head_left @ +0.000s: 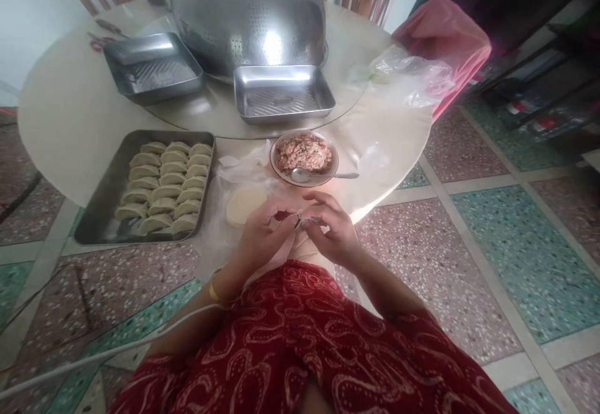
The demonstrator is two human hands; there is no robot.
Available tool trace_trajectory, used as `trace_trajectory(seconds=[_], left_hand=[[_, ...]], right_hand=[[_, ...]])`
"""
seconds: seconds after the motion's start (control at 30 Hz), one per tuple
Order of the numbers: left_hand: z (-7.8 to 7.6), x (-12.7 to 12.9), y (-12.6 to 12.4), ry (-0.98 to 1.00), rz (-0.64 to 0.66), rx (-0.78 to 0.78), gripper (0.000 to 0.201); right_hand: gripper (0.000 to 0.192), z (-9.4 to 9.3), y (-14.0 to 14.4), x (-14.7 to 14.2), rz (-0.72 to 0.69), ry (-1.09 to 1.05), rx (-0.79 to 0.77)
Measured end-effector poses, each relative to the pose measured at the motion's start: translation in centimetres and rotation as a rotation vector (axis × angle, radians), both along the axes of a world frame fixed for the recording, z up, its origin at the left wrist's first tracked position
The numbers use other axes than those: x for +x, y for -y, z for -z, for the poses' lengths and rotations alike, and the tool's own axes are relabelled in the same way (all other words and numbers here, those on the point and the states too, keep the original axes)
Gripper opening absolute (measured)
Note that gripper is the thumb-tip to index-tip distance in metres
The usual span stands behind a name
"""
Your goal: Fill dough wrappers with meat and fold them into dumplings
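Nearest the camera: lap in red patterned cloth with pale swirls [300, 339]; a thin yellow bangle [214, 290] sits on the left wrist.

Left hand [262, 236] and right hand [330, 229] meet just over the near table edge. The fingers of both are curled inward, tips pinched together on a small pale dough dumpling [300, 219] held between them. Little of it shows; it is mostly hidden by the fingers. Judged long axis: roughly left to right, running from one hand to the other. Which way the sealed edge faces cannot be told.

Just beyond the left hand: a round flat pale dough wrapper [244, 204] lying on thin white plastic sheet, unfilled.

Left of that: a rectangular grey metal tray [94, 214] holding folded pale dumplings [164, 189] in about three columns, long axes lying left to right. Its left part is bare.

Right of the wrappers: a round shallow bowl of pinkish minced filling [304, 154], well filled, with a metal spoon [323, 176] lying on its near rim, handle pointing right.

Progress, as a judgement: well along, roughly two thirds of the tray filled, filling and wrapper remaining, one piece in hand not yet set down.

Farther: two rectangular steel trays [284, 95], no dumplings in them, on the round cream table [60, 114]; behind them a large perforated steel dome cover [248, 17]. Far right, clear plastic bags [407, 76] and a pink bag [445, 39].
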State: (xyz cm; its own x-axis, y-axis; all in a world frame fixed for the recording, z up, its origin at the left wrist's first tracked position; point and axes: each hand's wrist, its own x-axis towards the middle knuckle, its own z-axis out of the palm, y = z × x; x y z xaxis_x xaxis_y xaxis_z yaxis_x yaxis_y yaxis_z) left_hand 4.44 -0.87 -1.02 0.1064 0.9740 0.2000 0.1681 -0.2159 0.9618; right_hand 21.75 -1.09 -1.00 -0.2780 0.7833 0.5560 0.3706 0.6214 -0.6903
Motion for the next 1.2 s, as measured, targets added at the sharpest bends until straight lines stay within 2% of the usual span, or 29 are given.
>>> trace_trajectory(seconds=[0.23,0.33,0.47,0.57,0.7,0.87,1.03,1.2], left_hand=[[0.2,-0.6,-0.2,-0.011,0.062,0.041,0.014],[-0.2,-0.9,-0.4,-0.025,0.094,0.102,0.011],[-0.8,-1.2,-0.4,-0.075,0.127,0.202,0.007],[-1.0,-1.2,0.0,-0.146,0.077,0.244,0.006],[-0.8,-1.2,0.5,-0.190,-0.019,0.211,0.010],[-0.5,-1.8,0.6,-0.251,-0.026,0.215,0.008],[-0.1,-2.2,0.7,-0.351,-0.032,0.363,0.006],[0.2,-2.2,0.7,-0.413,-0.079,0.472,0.007]], right_hand=[[0.011,-0.3,-0.1,-0.4,-0.006,0.003,-0.052],[0.019,-0.5,-0.2,-0.4,-0.001,0.028,-0.047],[0.029,-0.5,-0.4,-0.4,-0.034,0.071,0.032],[0.030,-0.3,-0.5,-0.4,-0.045,0.030,0.065],[0.024,-0.3,-0.5,-0.5,0.007,-0.019,0.077],[0.019,-0.6,-0.6,-0.4,0.042,0.009,0.051],[0.016,-0.5,-0.7,-0.6,0.077,0.023,0.038],[0.018,-0.5,-0.7,-0.6,0.052,0.010,0.052]])
